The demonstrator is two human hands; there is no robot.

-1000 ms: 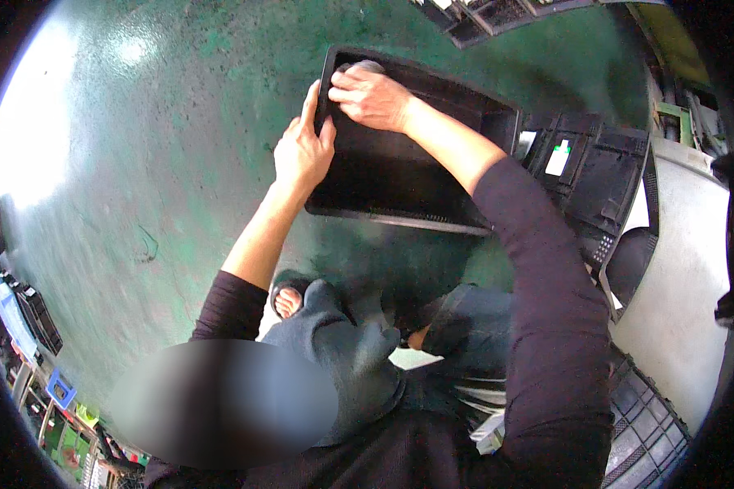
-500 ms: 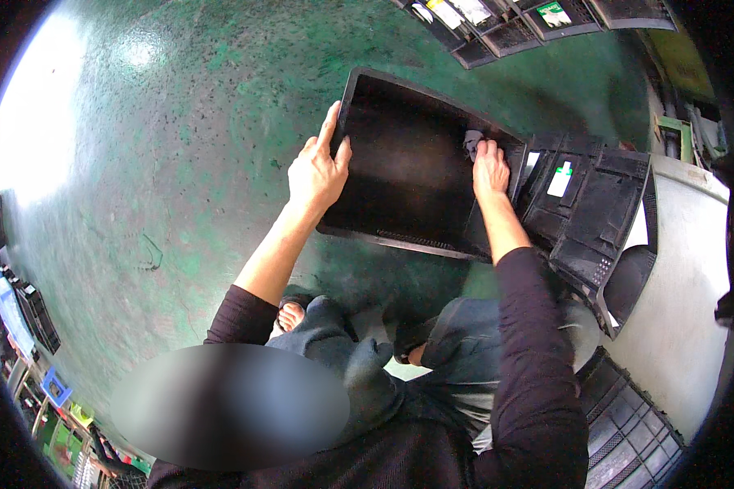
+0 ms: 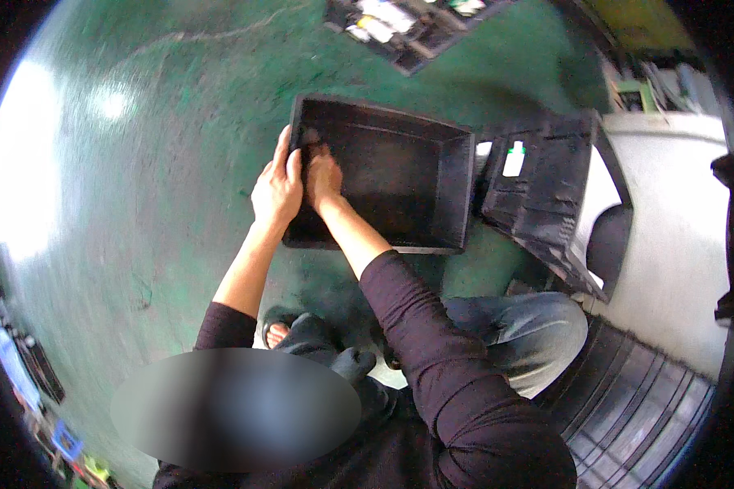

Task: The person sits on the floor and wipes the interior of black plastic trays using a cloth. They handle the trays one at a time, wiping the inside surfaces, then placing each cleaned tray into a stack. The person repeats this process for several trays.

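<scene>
A deep black plastic crate (image 3: 387, 175) is tilted so that its hollow inside faces me. My left hand (image 3: 277, 194) is closed on its left rim, thumb on the near side and a finger stretched along the outer wall. Inside, my right hand (image 3: 324, 175) presses against the left inner wall, smeared by motion. Closed in its fingers is a grey rag (image 3: 310, 137), only faintly visible here.
More black crates (image 3: 538, 175) with a white label lean at the right, beside a pale board (image 3: 669, 187). Another black crate (image 3: 628, 399) lies at lower right. A crate with white and yellow labels (image 3: 408, 41) stands farther off on the green floor (image 3: 179, 163).
My right hand has swept the rag from the crate's right inner wall across to its left wall. The crate has turned slightly, while my left hand keeps its hold on the rim.
</scene>
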